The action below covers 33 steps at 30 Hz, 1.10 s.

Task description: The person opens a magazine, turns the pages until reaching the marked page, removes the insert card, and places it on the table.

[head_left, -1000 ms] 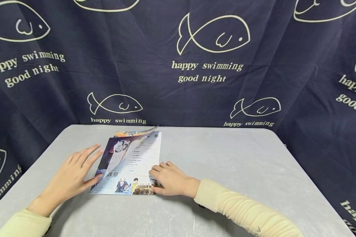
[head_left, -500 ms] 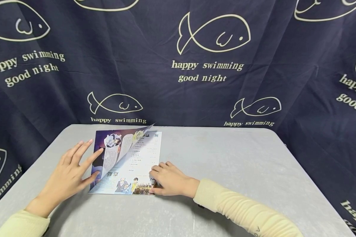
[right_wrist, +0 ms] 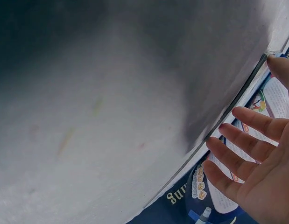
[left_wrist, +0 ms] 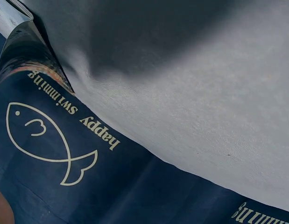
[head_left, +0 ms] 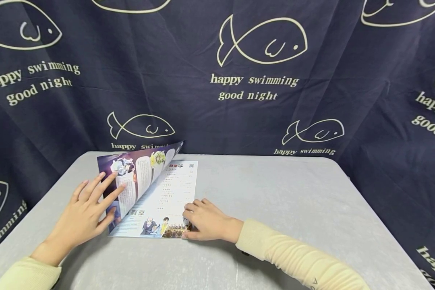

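Note:
A magazine (head_left: pixel 159 215) lies on the table left of centre in the head view, with a contents page of text and cartoon figures showing. Its dark purple illustrated leaf (head_left: pixel 141 173) stands raised and curved, leaning to the left. My left hand (head_left: pixel 85 209) touches that leaf along its left side, fingers spread and nearly straight. At the lower right edge of the magazine rests my right hand (head_left: pixel 206 219). In the right wrist view, the fingertips (right_wrist: pixel 214 142) of that hand lie along the edge. The left wrist view catches only a curled part of the leaf (left_wrist: pixel 30 58).
The grey table (head_left: pixel 275 201) has rounded far corners. Behind it hangs a dark blue curtain (head_left: pixel 188 80) printed with fish outlines and lettering. Both forearms wear pale yellow sleeves (head_left: pixel 293 253).
The raised leaf has swung further left, showing more of its purple inner side and the contents page. My left hand has shifted slightly left with it. My right hand stays at the edge.

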Available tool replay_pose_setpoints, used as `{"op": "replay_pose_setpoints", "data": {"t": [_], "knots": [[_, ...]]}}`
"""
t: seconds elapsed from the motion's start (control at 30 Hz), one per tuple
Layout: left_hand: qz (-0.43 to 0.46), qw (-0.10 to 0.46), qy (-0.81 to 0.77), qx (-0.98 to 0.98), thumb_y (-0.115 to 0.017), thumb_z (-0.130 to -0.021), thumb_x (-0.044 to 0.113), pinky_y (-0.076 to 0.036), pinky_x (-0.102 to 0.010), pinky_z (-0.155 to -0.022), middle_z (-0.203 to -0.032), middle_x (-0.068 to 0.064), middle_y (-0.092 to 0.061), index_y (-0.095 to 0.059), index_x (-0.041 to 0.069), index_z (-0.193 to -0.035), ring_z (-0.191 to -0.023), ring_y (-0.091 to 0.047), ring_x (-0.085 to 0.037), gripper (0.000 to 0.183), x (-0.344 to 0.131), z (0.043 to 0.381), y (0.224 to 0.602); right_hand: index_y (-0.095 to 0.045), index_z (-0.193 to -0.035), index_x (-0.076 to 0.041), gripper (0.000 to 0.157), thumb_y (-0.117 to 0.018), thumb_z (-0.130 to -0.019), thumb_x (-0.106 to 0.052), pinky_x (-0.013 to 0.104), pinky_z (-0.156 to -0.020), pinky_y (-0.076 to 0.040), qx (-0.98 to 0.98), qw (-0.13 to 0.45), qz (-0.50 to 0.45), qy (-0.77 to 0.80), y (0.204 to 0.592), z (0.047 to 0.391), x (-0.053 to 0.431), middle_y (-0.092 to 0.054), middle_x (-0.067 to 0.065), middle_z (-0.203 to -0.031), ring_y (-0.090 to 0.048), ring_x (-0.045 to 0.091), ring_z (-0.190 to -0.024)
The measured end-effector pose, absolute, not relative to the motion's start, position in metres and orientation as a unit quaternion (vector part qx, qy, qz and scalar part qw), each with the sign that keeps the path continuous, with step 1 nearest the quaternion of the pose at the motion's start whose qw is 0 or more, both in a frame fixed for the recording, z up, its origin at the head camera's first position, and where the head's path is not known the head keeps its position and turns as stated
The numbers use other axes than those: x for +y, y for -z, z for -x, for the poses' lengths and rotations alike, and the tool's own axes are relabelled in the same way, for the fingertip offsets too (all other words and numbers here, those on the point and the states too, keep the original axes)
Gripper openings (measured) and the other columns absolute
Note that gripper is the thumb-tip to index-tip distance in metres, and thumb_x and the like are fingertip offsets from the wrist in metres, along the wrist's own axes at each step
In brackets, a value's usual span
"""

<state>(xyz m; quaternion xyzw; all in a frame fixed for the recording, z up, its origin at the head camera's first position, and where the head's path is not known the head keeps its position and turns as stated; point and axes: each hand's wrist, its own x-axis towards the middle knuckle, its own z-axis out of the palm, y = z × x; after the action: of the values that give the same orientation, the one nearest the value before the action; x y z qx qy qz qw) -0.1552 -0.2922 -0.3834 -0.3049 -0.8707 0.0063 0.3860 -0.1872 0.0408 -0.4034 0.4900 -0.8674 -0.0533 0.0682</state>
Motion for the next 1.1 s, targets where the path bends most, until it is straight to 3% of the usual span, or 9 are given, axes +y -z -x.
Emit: {"op": "replay_pose_setpoints", "data": {"t": [0.33, 0.6, 1.1], "knots": [[0.283, 0.339, -0.025, -0.897, -0.017, -0.093, 0.044, -0.013, -0.056, -0.106, -0.140, -0.013, -0.041, -0.054, 0.014, -0.123, -0.129, -0.031, -0.035, 0.056, -0.297, 0.154, 0.387, -0.059, -0.109, -0.018, 0.054, -0.046, -0.083, -0.063, 0.029, -0.083, -0.043, -0.865, 0.071, -0.494, 0.054, 0.402, 0.187, 0.040, -0.057, -0.002, -0.117, -0.053, 0.013, -0.099], [0.270, 0.328, -0.032, -0.905, -0.014, -0.092, 0.044, -0.020, -0.060, -0.097, -0.136, -0.014, -0.043, -0.054, 0.019, -0.122, -0.125, -0.030, -0.042, 0.056, -0.300, 0.154, 0.390, -0.061, -0.107, -0.018, 0.055, -0.048, -0.081, -0.064, 0.028, -0.082, -0.043, -0.863, 0.080, -0.497, 0.052, 0.402, 0.187, 0.039, -0.059, -0.003, -0.114, -0.054, 0.012, -0.097], [0.222, 0.334, -0.019, -0.916, -0.026, -0.085, 0.065, -0.024, -0.060, -0.088, -0.133, -0.018, -0.043, -0.055, 0.016, -0.120, -0.111, -0.039, -0.045, 0.067, -0.300, 0.153, 0.394, -0.062, -0.099, -0.020, 0.051, -0.050, -0.079, -0.066, 0.027, -0.078, -0.042, -0.860, 0.077, -0.502, 0.050, 0.400, 0.187, 0.039, -0.060, -0.006, -0.109, -0.054, 0.010, -0.091]]}}
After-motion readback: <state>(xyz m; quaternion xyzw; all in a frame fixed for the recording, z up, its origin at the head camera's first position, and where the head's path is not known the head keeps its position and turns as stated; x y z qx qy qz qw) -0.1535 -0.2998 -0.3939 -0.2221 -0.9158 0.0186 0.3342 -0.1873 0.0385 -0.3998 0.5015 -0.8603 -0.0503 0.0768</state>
